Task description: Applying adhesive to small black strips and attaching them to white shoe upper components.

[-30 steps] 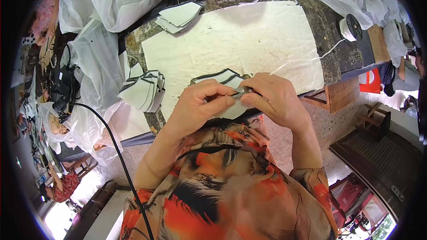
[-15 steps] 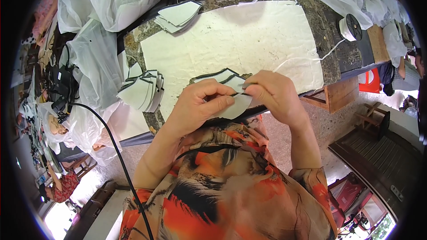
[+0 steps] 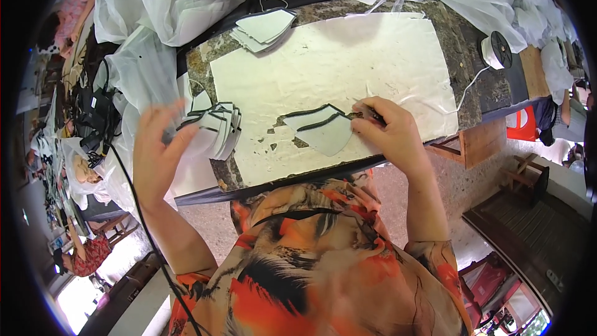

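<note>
My left hand point(image 3: 157, 149), slightly blurred, is open at the left, thumb and fingers spread beside a fanned stack of pale, dark-edged fabric pieces point(image 3: 227, 130). At the right, my right hand point(image 3: 390, 127) has its fingers closed around a small dark object point(image 3: 373, 113), mostly hidden, whose kind I cannot make out. Its thumb and fingertips are at the right end of a pair of pale, overlapping pieces with dark edging point(image 3: 326, 134), which lie flat near the front of the board.
White paper point(image 3: 336, 56) covers much of a worn, dark board. Another pile of pale pieces point(image 3: 266, 27) lies at its far left. A spool of white cord point(image 3: 495, 51) stands at the right. Translucent plastic sheeting point(image 3: 137, 6) is heaped behind; a black cable point(image 3: 140, 202) hangs at left.
My left hand has let go of the pale piece and moved left to the stack. My right hand stays near the same place; the pale pieces now lie flat on the board.
</note>
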`<state>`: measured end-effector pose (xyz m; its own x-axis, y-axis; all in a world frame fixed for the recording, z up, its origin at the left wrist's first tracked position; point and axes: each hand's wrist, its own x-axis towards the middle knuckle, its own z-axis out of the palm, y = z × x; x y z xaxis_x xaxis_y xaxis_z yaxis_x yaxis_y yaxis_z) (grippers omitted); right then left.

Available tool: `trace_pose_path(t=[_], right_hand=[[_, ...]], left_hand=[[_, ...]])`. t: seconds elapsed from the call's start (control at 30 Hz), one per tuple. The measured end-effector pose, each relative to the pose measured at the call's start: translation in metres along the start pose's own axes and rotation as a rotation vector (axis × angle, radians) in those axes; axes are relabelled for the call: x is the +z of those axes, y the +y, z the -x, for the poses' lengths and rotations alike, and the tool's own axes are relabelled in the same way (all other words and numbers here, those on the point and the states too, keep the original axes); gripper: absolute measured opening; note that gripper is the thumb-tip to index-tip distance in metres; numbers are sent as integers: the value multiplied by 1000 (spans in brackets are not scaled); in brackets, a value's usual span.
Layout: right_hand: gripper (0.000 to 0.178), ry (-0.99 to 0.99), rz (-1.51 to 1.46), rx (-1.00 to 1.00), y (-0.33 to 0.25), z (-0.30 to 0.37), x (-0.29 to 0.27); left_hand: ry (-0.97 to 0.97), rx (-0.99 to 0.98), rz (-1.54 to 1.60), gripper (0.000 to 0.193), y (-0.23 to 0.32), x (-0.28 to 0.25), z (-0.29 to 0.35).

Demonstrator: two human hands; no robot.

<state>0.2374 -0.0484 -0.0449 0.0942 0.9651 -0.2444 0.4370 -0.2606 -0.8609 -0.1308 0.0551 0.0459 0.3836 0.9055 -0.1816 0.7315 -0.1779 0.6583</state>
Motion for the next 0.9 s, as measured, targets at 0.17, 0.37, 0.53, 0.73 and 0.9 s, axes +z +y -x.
trace_pose_path(t=[0.17, 0.37, 0.53, 0.73, 0.9], right_hand=[[36, 21, 114, -96, -12, 3, 11], [36, 60, 171, -106, -13, 12, 11], [28, 58, 212, -136, -16, 13, 12], [19, -105, 114, -509, -18, 14, 19], [20, -167, 114, -589, -19, 18, 22]], left_hand=[[209, 301, -65, 26, 30, 68, -7], [100, 308, -147, 38, 44, 161, -8], [62, 289, -77, 37, 40, 168, -10], [16, 337, 73, 37, 43, 157, -16], [-382, -314, 1020, 20, 58, 135, -21]])
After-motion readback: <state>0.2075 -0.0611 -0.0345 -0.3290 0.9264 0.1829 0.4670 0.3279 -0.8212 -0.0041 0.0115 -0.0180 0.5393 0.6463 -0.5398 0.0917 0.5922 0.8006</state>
